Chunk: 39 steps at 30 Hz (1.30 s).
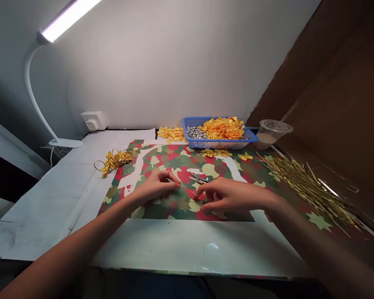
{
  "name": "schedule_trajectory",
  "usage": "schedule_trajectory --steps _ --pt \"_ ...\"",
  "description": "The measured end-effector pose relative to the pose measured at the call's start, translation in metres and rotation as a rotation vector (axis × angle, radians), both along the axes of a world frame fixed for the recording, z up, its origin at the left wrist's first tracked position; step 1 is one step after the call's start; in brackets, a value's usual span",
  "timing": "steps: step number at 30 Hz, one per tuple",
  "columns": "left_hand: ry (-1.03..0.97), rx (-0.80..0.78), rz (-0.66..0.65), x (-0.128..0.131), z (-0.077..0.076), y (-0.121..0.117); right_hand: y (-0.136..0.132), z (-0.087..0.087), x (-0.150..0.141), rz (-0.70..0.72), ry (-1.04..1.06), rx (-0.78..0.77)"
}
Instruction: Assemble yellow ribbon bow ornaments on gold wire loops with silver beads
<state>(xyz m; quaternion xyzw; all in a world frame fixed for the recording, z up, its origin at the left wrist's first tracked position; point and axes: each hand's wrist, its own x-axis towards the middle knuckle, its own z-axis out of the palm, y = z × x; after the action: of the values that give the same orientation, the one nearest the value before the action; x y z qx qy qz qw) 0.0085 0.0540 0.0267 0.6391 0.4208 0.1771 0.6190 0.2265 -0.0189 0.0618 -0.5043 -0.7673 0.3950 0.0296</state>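
hands (157, 187) (229, 196): 2 | scissors (198, 178): 1 | blue basket (220, 145): 1 | plastic cup (269, 133): 1

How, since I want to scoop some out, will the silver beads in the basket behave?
The silver beads look round and smooth, so they will probably roll and scatter if dropped. Their shine suggests they may slip from a pinch. The basket wall is low, so tipping could spill them.

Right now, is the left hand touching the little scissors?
Apart. The head view shows the fingertips of the left hand stopping short of the scissors, with patterned paper visible between them.
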Motion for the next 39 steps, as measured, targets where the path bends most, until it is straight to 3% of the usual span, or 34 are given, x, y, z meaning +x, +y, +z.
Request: schedule_trajectory --steps 4,8,12,17,22,33,39 --pt "0.008 0.072 -0.052 -0.003 -0.003 -0.003 0.002 -0.002 -0.003 0.013 -0.031 0.123" --pt "-0.006 0.146 -0.089 -0.008 -0.008 -0.002 0.006 -0.016 -0.016 -0.181 0.228 0.258" --pt "-0.068 0.073 -0.090 -0.012 -0.011 -0.004 0.005 -0.040 -0.038 -0.322 0.516 0.071" --pt "-0.040 0.131 -0.088 -0.014 -0.011 -0.009 -0.001 -0.061 -0.047 -0.510 0.706 0.042" --pt "-0.006 0.192 -0.078 -0.015 -0.012 -0.011 -0.004 -0.065 -0.045 -0.508 0.737 -0.046" --pt "-0.022 0.308 -0.134 -0.014 -0.011 -0.015 -0.004 -0.065 -0.045 -0.506 0.669 0.033" --pt "-0.009 0.425 -0.133 -0.019 -0.009 -0.010 -0.004 -0.063 -0.044 -0.543 0.697 -0.005"
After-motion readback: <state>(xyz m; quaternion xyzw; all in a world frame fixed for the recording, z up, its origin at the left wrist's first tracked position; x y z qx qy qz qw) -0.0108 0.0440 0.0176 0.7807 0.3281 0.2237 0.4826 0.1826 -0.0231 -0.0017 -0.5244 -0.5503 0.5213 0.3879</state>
